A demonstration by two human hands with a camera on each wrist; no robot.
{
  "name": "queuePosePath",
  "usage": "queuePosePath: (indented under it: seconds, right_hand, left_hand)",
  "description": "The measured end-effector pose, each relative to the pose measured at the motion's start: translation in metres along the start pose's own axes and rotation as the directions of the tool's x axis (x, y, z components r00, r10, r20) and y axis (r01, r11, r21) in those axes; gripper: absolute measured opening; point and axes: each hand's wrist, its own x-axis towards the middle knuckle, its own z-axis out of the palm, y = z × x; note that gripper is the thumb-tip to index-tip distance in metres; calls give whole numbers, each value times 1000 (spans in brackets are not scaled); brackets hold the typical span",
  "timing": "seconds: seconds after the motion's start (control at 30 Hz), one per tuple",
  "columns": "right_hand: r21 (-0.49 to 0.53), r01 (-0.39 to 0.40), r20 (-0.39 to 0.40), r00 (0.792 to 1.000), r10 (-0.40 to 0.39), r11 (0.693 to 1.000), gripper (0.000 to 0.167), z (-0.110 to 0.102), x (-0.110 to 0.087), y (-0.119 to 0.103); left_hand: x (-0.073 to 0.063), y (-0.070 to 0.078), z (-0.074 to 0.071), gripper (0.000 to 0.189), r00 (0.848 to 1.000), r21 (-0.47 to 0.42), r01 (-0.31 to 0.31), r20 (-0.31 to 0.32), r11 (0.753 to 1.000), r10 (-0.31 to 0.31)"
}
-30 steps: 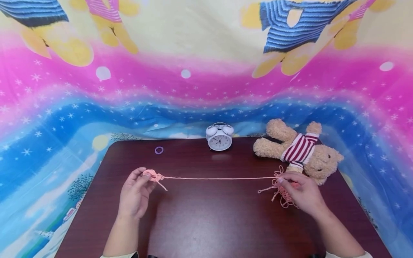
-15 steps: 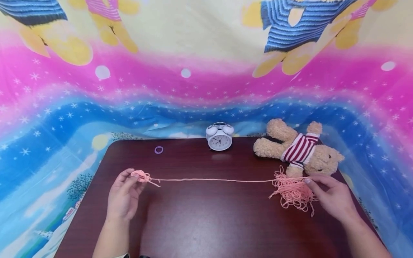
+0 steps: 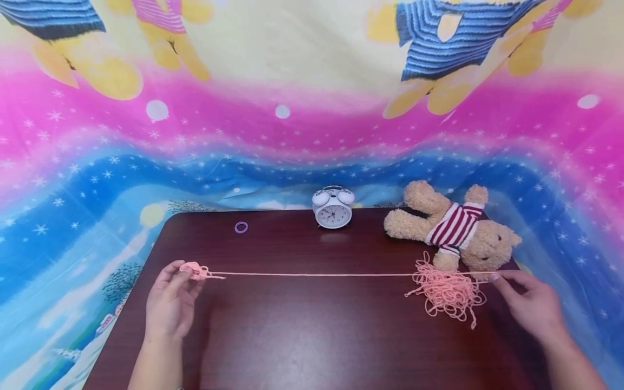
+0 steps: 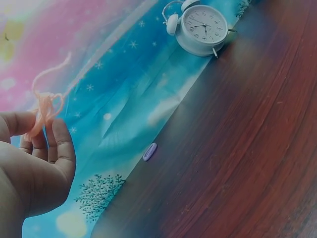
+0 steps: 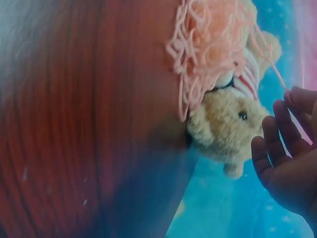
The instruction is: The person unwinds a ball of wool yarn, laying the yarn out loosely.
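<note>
My left hand (image 3: pixel 170 303) pinches a small wound bundle of peach-pink yarn (image 3: pixel 195 271) between thumb and fingers, a loose end sticking out of it. From the bundle a straight, taut strand (image 3: pixel 312 275) crosses above the table to my right hand (image 3: pixel 533 306), whose thumb and forefinger pinch it. Below the strand near the right hand lies a tangled heap of the same yarn (image 3: pixel 448 295). In the left wrist view the bundle (image 4: pixel 45 111) shows loops above the fingertips. The right wrist view shows the heap (image 5: pixel 208 44) beside the bear, with the pinched strand running up to the fingers.
A teddy bear (image 3: pixel 453 225) in a striped shirt lies on its side at the back right, against the yarn heap. A white twin-bell alarm clock (image 3: pixel 333 211) stands at the table's back edge. A purple ring (image 3: pixel 241 227) lies at the back left of the dark table (image 3: pixel 292 336).
Both hands have moved apart, the left to the left and the right to the right. The strand between them has grown longer, sagged slightly, then drawn taut. The heap has come into full view.
</note>
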Motion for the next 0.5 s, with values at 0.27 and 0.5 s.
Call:
queuePosePath:
  seconds: [0.27, 0.5]
  right_hand:
    - [-20, -134, 42, 990, 135, 991, 52, -11, 2, 22]
    - [-43, -156, 74, 985, 159, 987, 55, -15, 4, 31]
  left_hand:
    - [0, 5, -5, 17, 1000, -56, -25, -19, 998, 24]
    - [0, 7, -6, 16, 999, -81, -37, -20, 996, 36]
